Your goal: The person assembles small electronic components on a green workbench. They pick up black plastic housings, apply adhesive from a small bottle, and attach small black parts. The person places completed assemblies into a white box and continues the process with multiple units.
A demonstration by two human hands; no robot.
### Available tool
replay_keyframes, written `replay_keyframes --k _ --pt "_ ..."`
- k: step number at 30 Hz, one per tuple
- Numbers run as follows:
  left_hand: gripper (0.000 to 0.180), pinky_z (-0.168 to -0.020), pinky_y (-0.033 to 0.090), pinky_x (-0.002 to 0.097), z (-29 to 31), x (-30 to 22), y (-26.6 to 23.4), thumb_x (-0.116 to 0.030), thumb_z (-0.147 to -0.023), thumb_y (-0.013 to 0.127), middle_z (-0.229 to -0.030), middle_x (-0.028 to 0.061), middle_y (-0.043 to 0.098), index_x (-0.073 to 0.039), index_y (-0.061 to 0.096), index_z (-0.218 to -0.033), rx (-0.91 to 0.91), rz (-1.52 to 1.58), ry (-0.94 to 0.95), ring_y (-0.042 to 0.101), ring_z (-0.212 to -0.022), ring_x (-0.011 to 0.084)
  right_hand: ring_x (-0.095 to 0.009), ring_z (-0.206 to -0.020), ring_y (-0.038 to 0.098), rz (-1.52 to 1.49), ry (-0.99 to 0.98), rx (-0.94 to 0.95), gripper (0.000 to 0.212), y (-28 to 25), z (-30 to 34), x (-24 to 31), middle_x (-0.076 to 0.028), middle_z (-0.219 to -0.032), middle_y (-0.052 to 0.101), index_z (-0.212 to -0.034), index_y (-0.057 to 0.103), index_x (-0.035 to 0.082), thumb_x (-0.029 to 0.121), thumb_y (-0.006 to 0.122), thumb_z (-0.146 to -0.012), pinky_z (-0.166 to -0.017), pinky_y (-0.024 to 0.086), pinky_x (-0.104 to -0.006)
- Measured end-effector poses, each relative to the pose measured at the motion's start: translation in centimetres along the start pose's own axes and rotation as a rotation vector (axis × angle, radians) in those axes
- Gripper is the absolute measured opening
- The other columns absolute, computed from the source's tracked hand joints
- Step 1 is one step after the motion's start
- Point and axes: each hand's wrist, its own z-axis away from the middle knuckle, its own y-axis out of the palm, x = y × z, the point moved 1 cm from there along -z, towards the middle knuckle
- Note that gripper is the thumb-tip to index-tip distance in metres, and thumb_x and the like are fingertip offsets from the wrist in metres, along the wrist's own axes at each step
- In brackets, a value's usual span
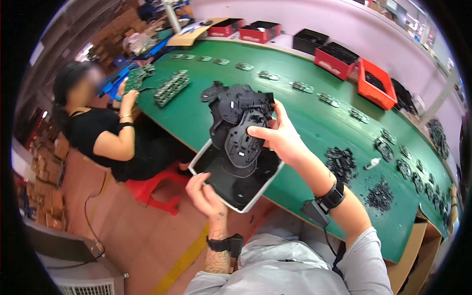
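Observation:
My right hand (278, 132) is closed on a black plastic shell (244, 143), oval with small holes and posts. Its thumb lies over the shell's upper face. More black shells (231, 105) are bunched behind it, above a white-rimmed box with a dark inside (241, 199). At the box's near left side, my left hand (206, 196) grips the wall with bent fingers; part of its grip is hidden. The box tilts at the edge of the green table (305, 123), with dark pieces lying inside.
A row of circuit boards (301, 87) crosses the table. Two heaps of small black parts (340, 164) lie at right, near a white bottle (373, 163). Red bins (376, 83) line the back. A co-worker (103, 115) sits at left, handling boards.

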Motion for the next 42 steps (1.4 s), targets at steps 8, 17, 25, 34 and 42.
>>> replay_keyframes --k 8,17,25,34,42 --pt "0.059 -0.086 0.050 0.0427 4.2 -8.6 -0.1 -0.043 -0.087 0.068 -0.120 0.0215 0.054 -0.006 0.044 -0.126 0.610 0.918 0.071 0.057 -0.110 0.0330 -0.024 -0.129 0.046 0.102 -0.186 -0.223 0.100 -8.2 16.3 0.3 -0.011 -0.137 0.045 -0.146 0.027 0.010 -0.004 0.085 -0.065 -0.108 0.041 -0.0406" --pt "0.090 -0.093 0.045 0.0386 9.4 -13.3 7.6 -0.031 -0.074 0.080 -0.135 0.0160 0.048 -0.001 0.034 -0.145 1.020 0.626 -0.187 0.050 -0.120 0.0269 -0.023 -0.130 0.046 0.085 -0.104 -0.603 0.098 -13.3 28.4 -6.3 -0.012 -0.137 0.045 -0.147 0.026 0.010 -0.003 0.084 -0.069 -0.105 0.044 -0.0391" --pt "0.015 -0.072 0.043 0.0345 11.3 -16.4 10.6 -0.012 -0.083 0.073 -0.078 0.0065 0.055 -0.002 0.062 -0.083 1.022 0.516 -0.124 0.051 -0.079 0.0243 -0.022 -0.123 0.052 0.046 -0.045 -0.660 0.090 -14.8 31.3 -4.2 -0.014 -0.142 0.042 -0.153 0.022 0.008 -0.009 0.069 -0.079 -0.101 0.046 -0.0350" --pt "0.036 -0.086 0.048 0.0279 12.0 -13.3 10.3 -0.010 -0.095 0.056 -0.112 0.0094 0.059 0.002 0.048 -0.128 0.672 0.659 -0.594 0.057 -0.099 0.0144 -0.018 -0.121 0.051 0.464 -0.207 -0.946 0.059 -16.4 31.6 -6.4 -0.013 -0.139 0.044 -0.143 0.039 -0.002 -0.007 0.060 -0.089 -0.103 0.041 -0.0309" --pt "0.021 -0.097 0.041 0.0394 11.0 -9.8 6.7 -0.006 -0.087 0.063 -0.111 0.0136 0.058 -0.001 0.060 -0.107 0.750 -0.087 -0.049 0.053 -0.107 0.0285 -0.028 -0.123 0.048 0.869 -0.257 -1.094 0.052 -17.0 30.4 -7.6 -0.017 -0.136 0.047 -0.140 0.043 0.000 0.008 0.062 -0.093 -0.102 0.039 -0.0369"
